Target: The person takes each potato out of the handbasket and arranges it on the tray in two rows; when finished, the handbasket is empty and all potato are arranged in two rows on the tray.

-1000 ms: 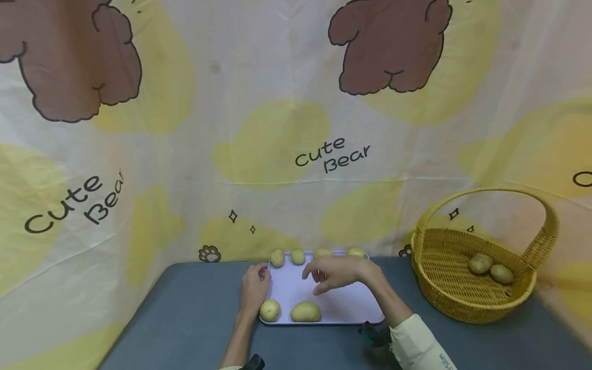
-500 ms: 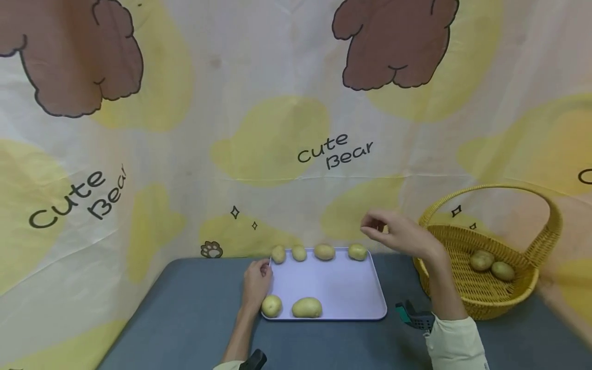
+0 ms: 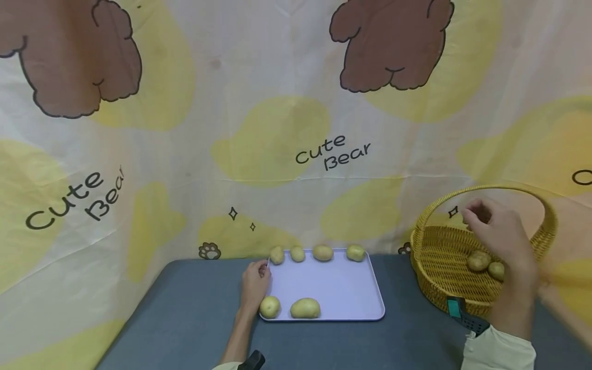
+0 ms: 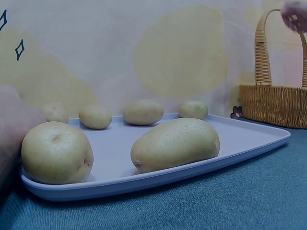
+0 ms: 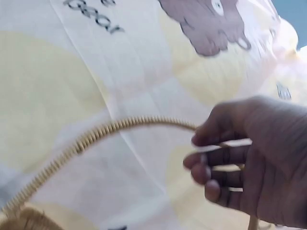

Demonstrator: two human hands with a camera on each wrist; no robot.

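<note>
A pale lilac tray [image 3: 342,288] holds several potatoes: a row along its far edge, including one at the far right [image 3: 355,252], plus a round potato [image 3: 270,307] and a longer potato [image 3: 305,308] at the near edge. My left hand [image 3: 255,285] grips the tray's left rim, its fingertips partly hidden. Above the yellow wicker basket [image 3: 427,288], my right hand [image 3: 501,231] hangs with loosely curled fingers, holding nothing. In the right wrist view, its fingers [image 5: 216,165] are beside the basket handle [image 5: 120,125]; contact is unclear. Two potatoes [image 3: 478,260] lie inside the basket.
A blue-grey table [image 3: 199,313] lies under the tray and basket. Behind it hangs a cream cloth [image 3: 273,216] with yellow patches and brown bears. The basket's tall handle [image 3: 430,205] arches over its opening, to the tray's right.
My right hand has moved from over the tray, up and rightward, to above the basket. My left hand stays at the tray's left rim. The potatoes keep their places.
</note>
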